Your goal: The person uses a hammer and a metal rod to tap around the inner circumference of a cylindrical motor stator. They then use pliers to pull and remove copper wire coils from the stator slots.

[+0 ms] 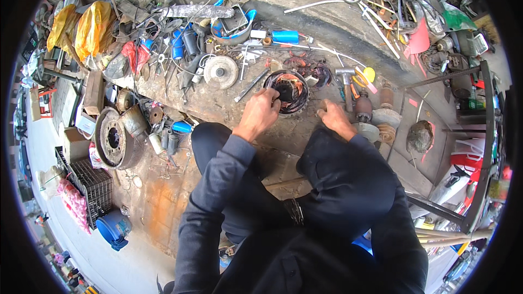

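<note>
A round motor stator (295, 110) with dark and copper-coloured windings stands on the ground in front of my knees. At its left rim is my left hand (258, 113), fingers closed on the edge and reaching over the windings; a finer hold is too small to tell. To the right of the stator, a little apart from it, my right hand (336, 117) has its fingers curled together; whatever they may hold is hidden. Tangled dark-red winding wire (321, 71) lies just behind the stator. A hammer (346, 80) and orange-handled pliers (359, 79) rest beyond my right hand.
A grey disc (220, 72) and a long metal bar (252, 85) lie left of the stator. Motor rotors (363, 106) stand near my right knee. A rusty drum (111, 139), a black crate (90, 185) and a blue bucket (114, 227) are at left. A metal frame (485, 147) stands right.
</note>
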Motion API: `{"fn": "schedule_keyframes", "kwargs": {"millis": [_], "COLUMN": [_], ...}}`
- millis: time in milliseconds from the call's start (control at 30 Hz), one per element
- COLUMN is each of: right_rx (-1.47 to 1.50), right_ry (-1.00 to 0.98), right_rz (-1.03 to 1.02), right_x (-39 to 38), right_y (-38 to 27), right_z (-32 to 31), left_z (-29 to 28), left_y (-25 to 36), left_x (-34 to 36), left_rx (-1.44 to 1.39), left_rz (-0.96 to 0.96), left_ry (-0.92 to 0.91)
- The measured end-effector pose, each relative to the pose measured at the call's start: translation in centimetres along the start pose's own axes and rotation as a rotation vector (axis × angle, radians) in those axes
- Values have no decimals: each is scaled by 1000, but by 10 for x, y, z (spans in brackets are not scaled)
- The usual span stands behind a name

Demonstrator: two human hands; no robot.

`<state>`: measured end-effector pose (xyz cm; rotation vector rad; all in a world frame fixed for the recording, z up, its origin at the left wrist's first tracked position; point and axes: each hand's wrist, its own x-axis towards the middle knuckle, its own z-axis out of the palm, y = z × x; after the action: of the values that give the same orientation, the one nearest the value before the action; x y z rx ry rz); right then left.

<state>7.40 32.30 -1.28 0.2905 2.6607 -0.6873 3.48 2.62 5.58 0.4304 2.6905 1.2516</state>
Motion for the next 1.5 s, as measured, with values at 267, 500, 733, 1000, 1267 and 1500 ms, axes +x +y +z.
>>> {"fn": "schedule_keyframes", "kwargs": {"millis": [267, 500, 733, 1000, 1267, 1500], "right_rx": [189, 362, 218, -177, -376, -93], "right_ry": [6, 38, 74, 240, 110, 80], "right_rz": [-47, 62, 83, 327, 281, 207], "right_x": [-27, -37, -2, 87, 130, 172], "right_y": [37, 52, 51, 80, 101, 84], "right_z": [38, 62, 41, -47, -20, -71], "left_z": [51, 53, 47, 45, 23, 33], "left_y": [6, -3, 15, 16, 17, 0], "left_x": [70, 74, 41, 34, 45, 53], "left_rx": [405, 65, 9, 164, 137, 146], "left_rz": [-234, -227, 238, 558, 469, 288], "left_ry": [-309, -269, -270, -308, -288, -342]}}
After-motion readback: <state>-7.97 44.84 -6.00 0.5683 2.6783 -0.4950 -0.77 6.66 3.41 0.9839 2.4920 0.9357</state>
